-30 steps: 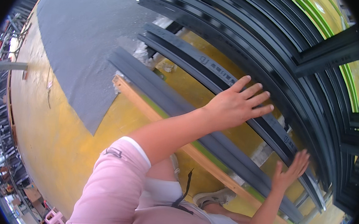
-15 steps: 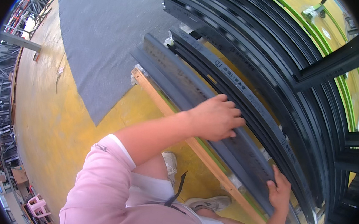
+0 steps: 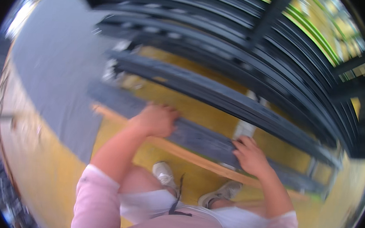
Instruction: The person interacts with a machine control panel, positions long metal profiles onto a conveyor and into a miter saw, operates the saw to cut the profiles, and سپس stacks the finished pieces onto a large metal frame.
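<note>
A long dark grey profile bar [image 3: 202, 137] lies crosswise in front of me, nearest to my body. My left hand [image 3: 155, 119] is on its left half, the fingers curled over the far edge. Farther right, my right hand [image 3: 251, 155] grips the same bar from the near side, its fingers bent over the top. Motion blurs both hands and the bar. Just beyond the bar runs another long black profile [image 3: 189, 82], apart from it.
Several more black profiles [image 3: 189, 36] are stacked beyond, with dark uprights among them. A wooden strip [image 3: 187, 153] runs along the near side of the held bar. A grey mat [image 3: 57, 59] covers the floor at left. Green rails [image 3: 313, 32] show at far right.
My view has turned, so the profiles run more crosswise. The near bar has come away from the black one beside it. My right hand has moved inward along the bar.
</note>
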### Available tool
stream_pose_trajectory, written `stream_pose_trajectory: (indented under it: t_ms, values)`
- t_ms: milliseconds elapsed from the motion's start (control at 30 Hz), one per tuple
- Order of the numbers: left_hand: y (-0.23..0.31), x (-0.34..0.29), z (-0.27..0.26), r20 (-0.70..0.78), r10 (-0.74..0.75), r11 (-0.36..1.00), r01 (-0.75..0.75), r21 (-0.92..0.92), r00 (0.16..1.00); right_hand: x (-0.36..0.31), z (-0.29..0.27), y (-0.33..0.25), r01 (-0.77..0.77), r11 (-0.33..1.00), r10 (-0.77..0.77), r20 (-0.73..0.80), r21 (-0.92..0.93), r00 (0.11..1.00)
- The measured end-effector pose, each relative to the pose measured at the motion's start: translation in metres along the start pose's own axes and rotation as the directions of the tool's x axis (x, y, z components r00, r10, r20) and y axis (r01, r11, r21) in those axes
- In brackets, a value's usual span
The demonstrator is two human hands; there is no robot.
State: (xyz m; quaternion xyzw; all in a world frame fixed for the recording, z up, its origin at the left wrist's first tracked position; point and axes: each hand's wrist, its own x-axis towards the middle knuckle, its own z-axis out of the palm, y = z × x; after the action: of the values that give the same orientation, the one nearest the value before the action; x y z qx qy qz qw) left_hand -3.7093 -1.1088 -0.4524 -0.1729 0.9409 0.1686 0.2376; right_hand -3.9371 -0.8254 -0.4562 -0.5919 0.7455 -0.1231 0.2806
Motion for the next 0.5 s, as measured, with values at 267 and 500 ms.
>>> stream_pose_trajectory:
  t_ms: [267,500]
  values:
    - [-0.002,-0.004,-0.003,0.018,-0.017,0.982,0.020,-0.186,1.000,-0.031,-0.016,0.028,-0.203,0.961,0.252,0.291,-0.187,0.923]
    - [0.022,0.003,-0.001,0.011,0.045,0.987,-0.043,-0.156,0.999,-0.045,-0.014,0.069,-0.236,0.951,0.297,0.384,-0.198,0.874]
